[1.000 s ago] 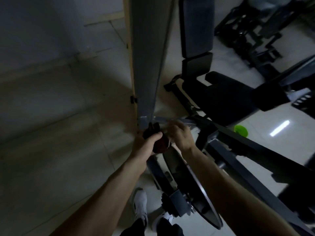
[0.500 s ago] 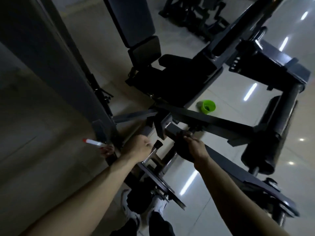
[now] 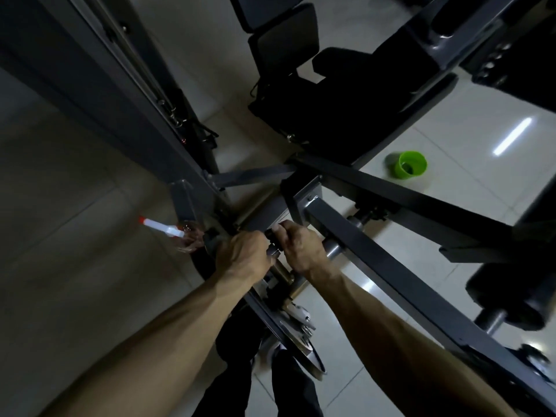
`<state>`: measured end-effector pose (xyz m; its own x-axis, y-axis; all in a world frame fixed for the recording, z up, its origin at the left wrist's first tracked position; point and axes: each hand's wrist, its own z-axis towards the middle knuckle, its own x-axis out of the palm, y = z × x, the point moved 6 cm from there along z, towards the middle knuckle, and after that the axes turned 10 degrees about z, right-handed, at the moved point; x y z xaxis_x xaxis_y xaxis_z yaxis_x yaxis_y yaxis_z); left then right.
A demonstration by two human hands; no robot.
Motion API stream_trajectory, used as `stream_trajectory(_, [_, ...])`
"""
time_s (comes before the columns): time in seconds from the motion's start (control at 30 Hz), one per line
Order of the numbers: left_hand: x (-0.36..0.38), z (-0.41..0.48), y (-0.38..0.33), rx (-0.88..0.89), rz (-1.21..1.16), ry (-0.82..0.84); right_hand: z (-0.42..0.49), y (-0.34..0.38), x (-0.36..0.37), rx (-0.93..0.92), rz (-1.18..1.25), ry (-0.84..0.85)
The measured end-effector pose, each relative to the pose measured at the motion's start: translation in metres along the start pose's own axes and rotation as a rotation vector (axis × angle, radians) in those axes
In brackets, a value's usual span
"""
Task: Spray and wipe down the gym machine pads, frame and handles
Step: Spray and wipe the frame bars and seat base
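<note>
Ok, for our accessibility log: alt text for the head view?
Seen from above, a left hand and right hand grip a dark handle on a grey gym machine frame. A spray bottle is left of them; a green cup is on the tiled floor.

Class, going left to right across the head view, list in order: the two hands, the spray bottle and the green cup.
spray bottle → left hand → right hand → green cup

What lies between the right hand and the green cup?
In the head view, two machine frame bars cross between the right hand and the green cup, then bare floor tile.
</note>
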<state>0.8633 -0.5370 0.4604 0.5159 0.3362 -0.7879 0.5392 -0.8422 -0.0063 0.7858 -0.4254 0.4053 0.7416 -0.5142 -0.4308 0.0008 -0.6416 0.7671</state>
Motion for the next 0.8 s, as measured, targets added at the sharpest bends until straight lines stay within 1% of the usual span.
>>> stream_trajectory(0.07, [-0.001, 0.000, 0.000, 0.008, -0.009, 0.001, -0.006, 0.000, 0.001, -0.067, -0.007, -0.065])
stream_trajectory(0.1, [-0.001, -0.001, 0.000, 0.009, -0.014, 0.006, -0.012, -0.001, 0.000, -0.069, 0.086, -0.073])
stream_trajectory(0.13, [-0.001, -0.001, 0.000, 0.009, -0.021, 0.008, -0.019, 0.000, -0.004, -0.035, 0.259, -0.077])
stream_trajectory(0.2, [-0.001, 0.000, 0.001, 0.004, -0.027, 0.001, -0.030, -0.005, -0.014, 0.119, 0.575, -0.081])
stream_trajectory(0.23, [-0.001, 0.000, 0.001, 0.003, -0.026, -0.002, -0.032, -0.006, -0.017, 0.167, 0.670, -0.063])
stream_trajectory(0.3, [0.000, 0.000, 0.001, 0.000, -0.023, -0.015, -0.035, -0.005, -0.022, 0.213, 0.759, -0.044])
stream_trajectory(0.47, [0.000, 0.000, 0.001, -0.005, 0.014, -0.032, -0.027, 0.001, -0.017, 0.398, 0.839, -0.064])
stream_trajectory(0.6, [0.000, 0.001, 0.001, -0.008, 0.014, -0.043, -0.037, -0.008, -0.023, 0.372, 0.815, -0.098])
stream_trajectory(0.73, [0.000, -0.001, 0.000, -0.006, 0.031, -0.045, -0.026, -0.002, -0.020, 0.510, 0.875, -0.106])
stream_trajectory(0.8, [-0.001, -0.001, -0.001, -0.004, 0.033, -0.037, -0.025, -0.002, -0.020, 0.520, 0.852, -0.102])
